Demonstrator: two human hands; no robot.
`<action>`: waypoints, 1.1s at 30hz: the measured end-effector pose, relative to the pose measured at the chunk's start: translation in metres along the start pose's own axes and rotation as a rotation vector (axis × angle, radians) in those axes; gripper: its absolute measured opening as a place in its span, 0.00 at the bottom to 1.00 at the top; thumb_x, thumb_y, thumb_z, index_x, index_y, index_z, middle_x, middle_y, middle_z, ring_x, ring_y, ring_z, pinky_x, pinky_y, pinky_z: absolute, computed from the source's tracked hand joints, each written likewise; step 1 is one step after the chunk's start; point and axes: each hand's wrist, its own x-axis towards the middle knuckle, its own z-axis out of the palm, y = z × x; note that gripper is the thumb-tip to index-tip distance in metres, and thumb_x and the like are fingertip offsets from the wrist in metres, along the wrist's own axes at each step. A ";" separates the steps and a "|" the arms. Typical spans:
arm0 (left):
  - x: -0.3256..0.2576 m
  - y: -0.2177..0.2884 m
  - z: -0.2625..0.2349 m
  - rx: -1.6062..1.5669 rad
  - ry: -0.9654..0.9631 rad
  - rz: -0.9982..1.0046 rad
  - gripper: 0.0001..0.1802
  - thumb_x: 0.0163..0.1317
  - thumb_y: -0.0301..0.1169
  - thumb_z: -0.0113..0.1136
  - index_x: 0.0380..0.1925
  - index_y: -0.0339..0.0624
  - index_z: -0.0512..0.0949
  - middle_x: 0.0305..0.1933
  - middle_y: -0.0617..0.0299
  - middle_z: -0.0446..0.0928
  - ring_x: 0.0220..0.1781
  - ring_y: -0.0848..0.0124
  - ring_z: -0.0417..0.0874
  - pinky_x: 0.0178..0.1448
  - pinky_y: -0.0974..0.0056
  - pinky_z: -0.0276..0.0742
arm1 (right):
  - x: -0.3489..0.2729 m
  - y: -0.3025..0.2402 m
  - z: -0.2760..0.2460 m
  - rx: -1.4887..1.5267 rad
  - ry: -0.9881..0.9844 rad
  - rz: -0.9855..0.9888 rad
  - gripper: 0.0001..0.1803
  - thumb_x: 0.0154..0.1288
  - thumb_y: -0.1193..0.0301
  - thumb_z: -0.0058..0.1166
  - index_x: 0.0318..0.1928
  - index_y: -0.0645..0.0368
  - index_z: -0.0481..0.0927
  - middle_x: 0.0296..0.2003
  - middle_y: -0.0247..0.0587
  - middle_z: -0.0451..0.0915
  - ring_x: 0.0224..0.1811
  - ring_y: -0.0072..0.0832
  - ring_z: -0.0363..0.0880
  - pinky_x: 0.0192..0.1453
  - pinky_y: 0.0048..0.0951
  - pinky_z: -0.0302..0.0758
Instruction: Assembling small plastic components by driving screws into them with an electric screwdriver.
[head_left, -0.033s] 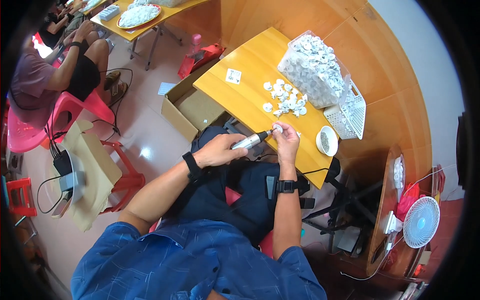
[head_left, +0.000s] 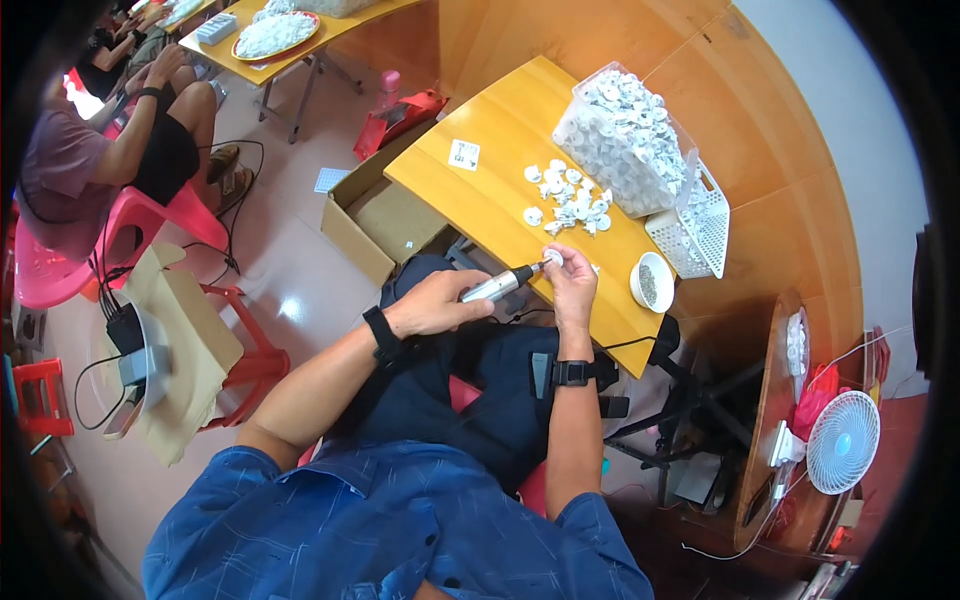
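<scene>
Gripping: left hand (head_left: 437, 302) fingers closed round silver pen-shaped tool (head_left: 500, 284)
Pinching: right hand (head_left: 572, 283) fingers hold small white disc (head_left: 553, 257)
Label: small white square card (head_left: 463, 154) on yellow tabletop (head_left: 480, 195)
Box: open brown carton (head_left: 375, 215) on floor

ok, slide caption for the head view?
Left hand presses slim silver power screwdriver into small white plastic part pinched by right hand.

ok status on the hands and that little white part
Left hand grips silver pen-style power tool, tip on part. Right hand pinches small white round part at table edge. Nothing in the way.
</scene>
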 end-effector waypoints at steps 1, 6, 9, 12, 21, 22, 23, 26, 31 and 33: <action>0.000 -0.002 0.000 0.004 -0.003 0.006 0.23 0.65 0.40 0.61 0.55 0.38 0.77 0.28 0.60 0.80 0.22 0.74 0.78 0.30 0.66 0.76 | 0.001 -0.003 0.000 -0.008 -0.003 0.068 0.10 0.68 0.83 0.55 0.48 0.68 0.80 0.44 0.37 0.83 0.45 0.21 0.82 0.49 0.22 0.79; 0.000 -0.001 0.002 -0.006 0.052 -0.002 0.27 0.65 0.41 0.62 0.58 0.36 0.75 0.30 0.58 0.80 0.24 0.72 0.80 0.32 0.65 0.77 | 0.011 -0.020 -0.014 -0.487 0.079 -0.064 0.09 0.64 0.78 0.59 0.45 0.61 0.84 0.43 0.40 0.84 0.44 0.31 0.83 0.50 0.29 0.79; 0.000 -0.004 0.003 0.017 0.061 0.013 0.28 0.65 0.42 0.62 0.59 0.36 0.75 0.31 0.57 0.80 0.25 0.71 0.80 0.33 0.65 0.77 | 0.014 -0.028 -0.024 -0.956 0.081 -0.246 0.10 0.59 0.75 0.62 0.43 0.56 0.85 0.43 0.43 0.83 0.46 0.39 0.82 0.53 0.35 0.78; -0.001 -0.006 0.001 0.101 0.050 0.026 0.25 0.68 0.36 0.59 0.61 0.36 0.73 0.35 0.61 0.82 0.27 0.77 0.77 0.32 0.70 0.76 | 0.013 -0.037 -0.030 -1.148 0.076 -0.246 0.10 0.57 0.73 0.62 0.42 0.54 0.85 0.44 0.44 0.81 0.47 0.42 0.81 0.54 0.38 0.77; 0.002 -0.009 0.002 0.109 0.076 0.057 0.25 0.68 0.37 0.61 0.61 0.38 0.73 0.33 0.62 0.81 0.25 0.77 0.76 0.32 0.69 0.75 | 0.044 -0.056 -0.102 -0.907 0.244 -0.208 0.09 0.59 0.74 0.60 0.41 0.56 0.85 0.40 0.44 0.85 0.44 0.41 0.83 0.52 0.39 0.78; 0.001 -0.011 0.001 0.109 0.079 0.055 0.25 0.68 0.37 0.61 0.61 0.38 0.73 0.33 0.62 0.81 0.25 0.77 0.76 0.32 0.69 0.75 | 0.047 -0.063 -0.108 -0.962 0.242 -0.179 0.09 0.59 0.72 0.60 0.41 0.56 0.86 0.39 0.45 0.86 0.43 0.41 0.84 0.51 0.39 0.79; 0.000 -0.011 0.002 0.125 0.083 0.078 0.24 0.68 0.37 0.61 0.60 0.38 0.73 0.33 0.61 0.81 0.25 0.76 0.77 0.32 0.69 0.75 | 0.051 -0.068 -0.115 -1.017 0.243 -0.151 0.10 0.58 0.69 0.61 0.41 0.55 0.86 0.38 0.45 0.87 0.42 0.41 0.85 0.51 0.39 0.79; 0.000 -0.002 0.004 0.154 0.082 0.091 0.26 0.65 0.40 0.62 0.59 0.37 0.74 0.36 0.53 0.82 0.33 0.64 0.81 0.39 0.62 0.77 | 0.062 -0.073 -0.144 -1.226 0.228 0.096 0.12 0.58 0.65 0.62 0.40 0.54 0.87 0.35 0.43 0.87 0.39 0.35 0.86 0.48 0.34 0.79; -0.004 -0.001 0.001 0.194 0.094 0.047 0.27 0.64 0.43 0.62 0.57 0.37 0.76 0.39 0.44 0.83 0.41 0.52 0.85 0.47 0.56 0.78 | 0.073 -0.071 -0.155 -1.404 0.064 0.248 0.11 0.56 0.61 0.63 0.37 0.51 0.87 0.36 0.42 0.87 0.41 0.38 0.86 0.49 0.36 0.79; -0.002 -0.002 0.003 0.142 0.084 0.089 0.27 0.64 0.43 0.62 0.57 0.37 0.76 0.38 0.44 0.83 0.41 0.52 0.85 0.47 0.56 0.78 | 0.075 -0.065 -0.161 -1.460 0.022 0.335 0.10 0.56 0.61 0.62 0.35 0.50 0.86 0.37 0.43 0.87 0.42 0.39 0.85 0.49 0.37 0.79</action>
